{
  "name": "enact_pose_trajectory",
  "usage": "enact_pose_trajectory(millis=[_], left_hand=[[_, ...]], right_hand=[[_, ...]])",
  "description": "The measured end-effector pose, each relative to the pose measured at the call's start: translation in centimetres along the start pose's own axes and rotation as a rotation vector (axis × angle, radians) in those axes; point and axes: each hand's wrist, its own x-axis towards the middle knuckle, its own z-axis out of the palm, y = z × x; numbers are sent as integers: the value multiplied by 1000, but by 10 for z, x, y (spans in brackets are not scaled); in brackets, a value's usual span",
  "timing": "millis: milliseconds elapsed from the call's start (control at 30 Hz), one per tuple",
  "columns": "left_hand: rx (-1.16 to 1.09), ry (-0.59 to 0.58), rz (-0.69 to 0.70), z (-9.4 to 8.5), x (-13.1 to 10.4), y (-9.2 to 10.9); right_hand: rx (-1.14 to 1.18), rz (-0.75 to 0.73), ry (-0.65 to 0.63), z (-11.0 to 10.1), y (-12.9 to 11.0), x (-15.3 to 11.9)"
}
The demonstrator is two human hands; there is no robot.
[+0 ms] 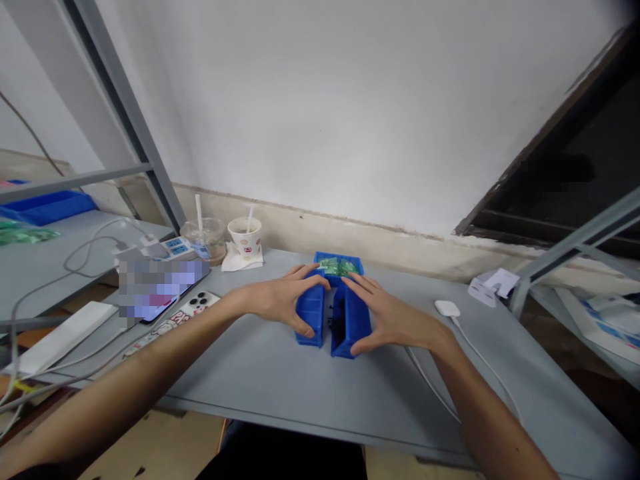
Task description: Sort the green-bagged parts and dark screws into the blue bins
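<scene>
Two blue plastic bins stand side by side on the grey table, a narrow gap between them. My left hand [287, 297] spans the left blue bin [311, 313], with the thumb at its near end and the fingers at its far end. Around the right blue bin [357, 323], my right hand [393, 313] holds in the same way. That bin looks tilted toward the gap, and something dark shows inside it. Small dark bits lie in the gap. Just behind is a third blue bin [323, 256] containing green packets [336, 267].
At left are a paper cup [246, 238], a plastic cup [213, 243], a power strip [177, 248], phones and loose cables. A white charger [447, 308] with its cable and some folded white paper [493, 287] lie at right. A wall runs behind the table [260, 380].
</scene>
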Motion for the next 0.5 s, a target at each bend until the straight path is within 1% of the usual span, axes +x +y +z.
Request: enact_pose_trajectory(millis=[67, 167, 333, 433, 500], left_hand=[[-68, 30, -12, 7, -4, -3], [-160, 95, -1, 20, -11, -10], [-231, 219, 14, 44, -19, -26], [-286, 239, 25, 56, -18, -33], [-332, 253, 35, 61, -14, -35]], right_hand=[[62, 9, -18, -1, 4, -7], [151, -33, -19, 3, 13, -16], [262, -87, 122, 29, 30, -16], [286, -103, 196, 43, 31, -13], [279, -118, 239, 47, 28, -11]])
